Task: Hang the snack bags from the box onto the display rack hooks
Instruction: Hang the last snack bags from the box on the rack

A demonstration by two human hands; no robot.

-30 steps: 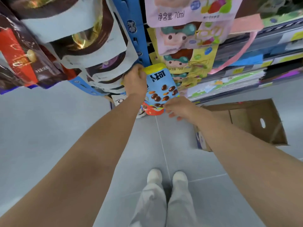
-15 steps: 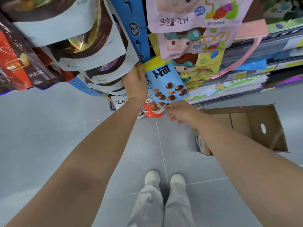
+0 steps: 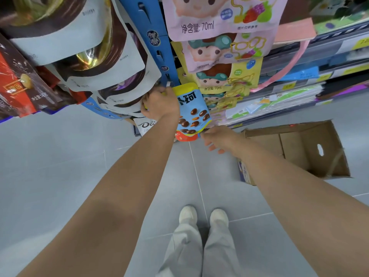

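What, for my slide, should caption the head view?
Left hand grips the top of a blue snack bag at the display rack; right hand at its bottom corner.

Retail shop aisle: packaged snacks hang on a blue display rack (image 3: 153, 43); price-labelled shelves (image 3: 319, 62) alongside.

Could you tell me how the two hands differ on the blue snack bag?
The left hand grips the blue snack bag at its yellow top, fingers curled; the right hand pinches its bottom corner, spare fingers spread. The left hand sits higher; the right hand lower. Both hold one bag.
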